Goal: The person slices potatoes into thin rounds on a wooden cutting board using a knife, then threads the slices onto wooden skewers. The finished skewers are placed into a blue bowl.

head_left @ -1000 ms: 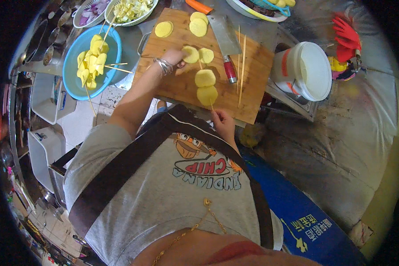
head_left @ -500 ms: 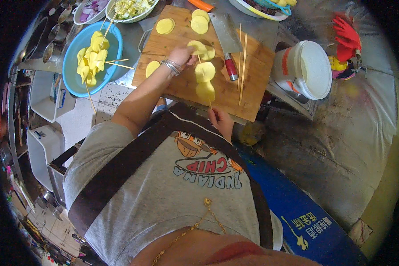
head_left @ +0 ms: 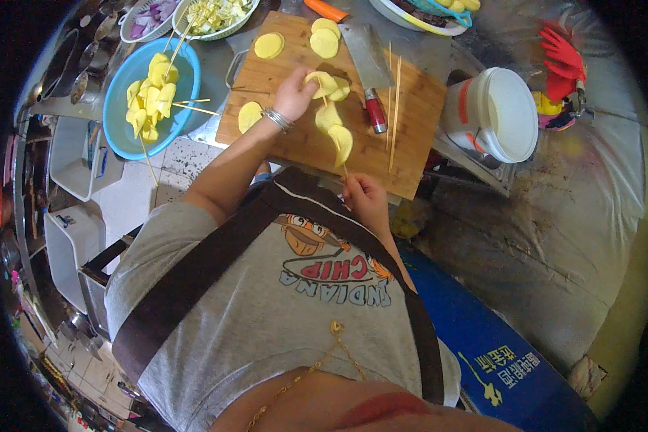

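My left hand [head_left: 295, 93], with bracelets at the wrist, pinches a round yellow potato slice [head_left: 320, 85] at the far end of a wooden skewer. More potato slices [head_left: 341, 147] are threaded lower on that skewer, bent and twisted. Its near end is held by my right hand [head_left: 367, 197], fingers closed, at the near edge of the wooden cutting board [head_left: 295, 144]. Loose slices lie on the board in small groups: one pile [head_left: 269, 45] far left, another [head_left: 325, 43] near the cleaver, and a single slice [head_left: 250, 117] at the left edge.
A cleaver [head_left: 367, 57] with a red handle and bare skewers [head_left: 394, 115] lie on the board's right side. Left stands a blue basin [head_left: 111, 108] with skewered slices. A white bucket [head_left: 515, 115] is at right. Beyond the board are a carrot [head_left: 325, 9] and vegetable baskets [head_left: 216, 34].
The slices on the skewer have turned and folded. My right hand has come further into view with its fingers curled round the skewer end. My left hand has shifted slightly on the far slice.
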Demonstrator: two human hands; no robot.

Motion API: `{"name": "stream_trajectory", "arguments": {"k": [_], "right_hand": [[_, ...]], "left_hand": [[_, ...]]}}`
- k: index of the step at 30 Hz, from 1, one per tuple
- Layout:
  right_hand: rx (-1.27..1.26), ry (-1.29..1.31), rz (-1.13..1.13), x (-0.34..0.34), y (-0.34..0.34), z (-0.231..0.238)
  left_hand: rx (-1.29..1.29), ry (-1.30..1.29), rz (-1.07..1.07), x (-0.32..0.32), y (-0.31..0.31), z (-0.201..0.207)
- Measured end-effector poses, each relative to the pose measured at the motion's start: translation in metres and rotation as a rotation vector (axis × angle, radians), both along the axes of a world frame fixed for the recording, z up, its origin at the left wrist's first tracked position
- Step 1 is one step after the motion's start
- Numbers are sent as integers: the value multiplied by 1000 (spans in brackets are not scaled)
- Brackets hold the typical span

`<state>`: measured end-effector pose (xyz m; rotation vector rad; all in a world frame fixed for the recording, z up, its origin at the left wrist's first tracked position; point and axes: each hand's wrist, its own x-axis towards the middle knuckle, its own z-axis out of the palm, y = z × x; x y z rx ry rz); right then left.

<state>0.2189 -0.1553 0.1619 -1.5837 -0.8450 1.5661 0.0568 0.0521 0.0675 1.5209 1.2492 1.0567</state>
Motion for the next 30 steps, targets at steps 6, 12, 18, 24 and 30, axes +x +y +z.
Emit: {"name": "stream_trajectory", "arguments": {"k": [6, 12, 18, 24, 30], "right_hand": [[63, -180, 33, 4, 9, -4], [139, -184, 53, 4, 14, -19], [354, -450, 123, -16, 23, -21], [581, -328, 572, -59, 117, 43], [791, -476, 259, -36, 182, 33]], "left_hand": [[-97, -90, -51, -12, 5, 11], [-297, -420, -70, -18, -2, 3], [-220, -422, 15, -43, -16, 18], [-802, -905, -134, -76, -93, 36], [-438, -255, -341, -48, -74, 11]]}}
